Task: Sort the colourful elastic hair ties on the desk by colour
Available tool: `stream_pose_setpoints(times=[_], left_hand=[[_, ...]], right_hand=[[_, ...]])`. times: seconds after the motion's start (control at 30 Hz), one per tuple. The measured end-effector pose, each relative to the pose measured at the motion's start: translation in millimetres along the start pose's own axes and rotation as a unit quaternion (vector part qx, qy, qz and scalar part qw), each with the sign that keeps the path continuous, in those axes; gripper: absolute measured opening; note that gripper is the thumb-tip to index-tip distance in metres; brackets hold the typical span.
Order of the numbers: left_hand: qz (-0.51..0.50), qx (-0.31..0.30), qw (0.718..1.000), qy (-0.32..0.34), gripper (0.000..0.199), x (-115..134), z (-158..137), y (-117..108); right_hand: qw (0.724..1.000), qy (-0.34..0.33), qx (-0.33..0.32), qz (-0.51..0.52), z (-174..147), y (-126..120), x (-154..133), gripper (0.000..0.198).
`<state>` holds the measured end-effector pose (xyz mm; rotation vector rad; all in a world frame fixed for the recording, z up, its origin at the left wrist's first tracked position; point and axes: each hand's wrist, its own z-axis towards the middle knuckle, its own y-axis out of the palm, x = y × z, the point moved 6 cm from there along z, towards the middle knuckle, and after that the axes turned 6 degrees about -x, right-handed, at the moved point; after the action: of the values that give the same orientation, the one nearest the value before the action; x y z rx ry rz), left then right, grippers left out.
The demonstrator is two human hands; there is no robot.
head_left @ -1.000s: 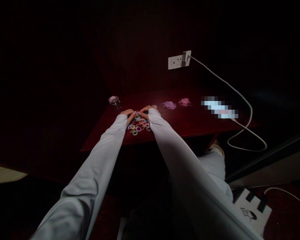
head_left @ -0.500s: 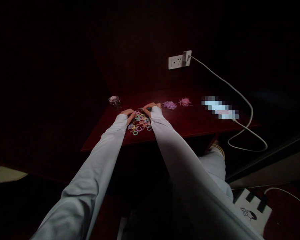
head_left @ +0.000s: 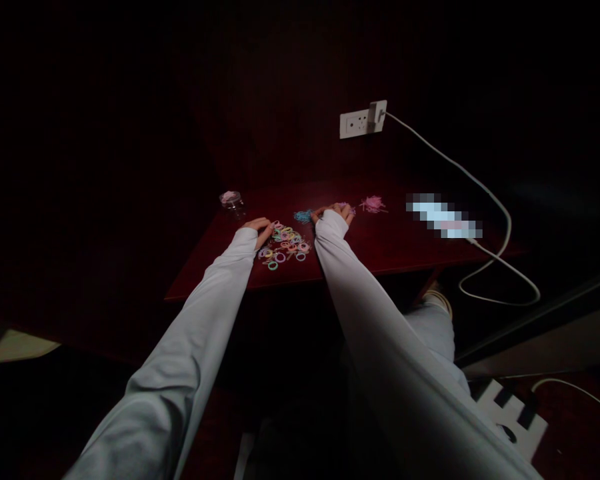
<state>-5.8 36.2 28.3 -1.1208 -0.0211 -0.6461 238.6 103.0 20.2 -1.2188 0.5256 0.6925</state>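
The left hand [head_left: 259, 231], fingers bent, rests against a mixed heap of small coloured rings [head_left: 287, 237]. Right hand [head_left: 336, 213] curves over a purple pile [head_left: 353, 210] at the heap's two o'clock; whether either grips anything, I cannot tell. Work looks partway: blue pile [head_left: 303, 216] at one o'clock, pink pile [head_left: 374, 204] beyond purple, the heap apparently left to do. A clear jar [head_left: 233, 201] stands at ten o'clock. The surface's [head_left: 390, 243] front edge runs near six; room opens toward three.

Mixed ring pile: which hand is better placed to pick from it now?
Left, probably: the left hand is at the mixed ring pile's edge, while the right hand is farther off, partly covering the purple pile.
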Motion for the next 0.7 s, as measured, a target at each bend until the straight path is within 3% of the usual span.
stream_pose_setpoints(times=[0.2, 0.43, 0.7], left_hand=[[0.009, 0.017, 0.999, -0.028, 0.047, -11.6, 3.5, 0.0], [0.007, 0.040, 0.998, -0.044, 0.053, -33.0, 6.5, -6.0], [0.015, 0.057, 0.997, -0.057, 0.053, -40.3, 6.8, -5.7]], right_hand=[[0.999, -0.021, -0.028, 0.008, -2.2, 5.0, -9.4, 0.031], [0.969, -0.174, -0.167, 0.047, -21.5, 17.5, -41.8, 0.014], [0.944, -0.223, -0.239, 0.053, -39.5, 15.5, -69.3, 0.013]])
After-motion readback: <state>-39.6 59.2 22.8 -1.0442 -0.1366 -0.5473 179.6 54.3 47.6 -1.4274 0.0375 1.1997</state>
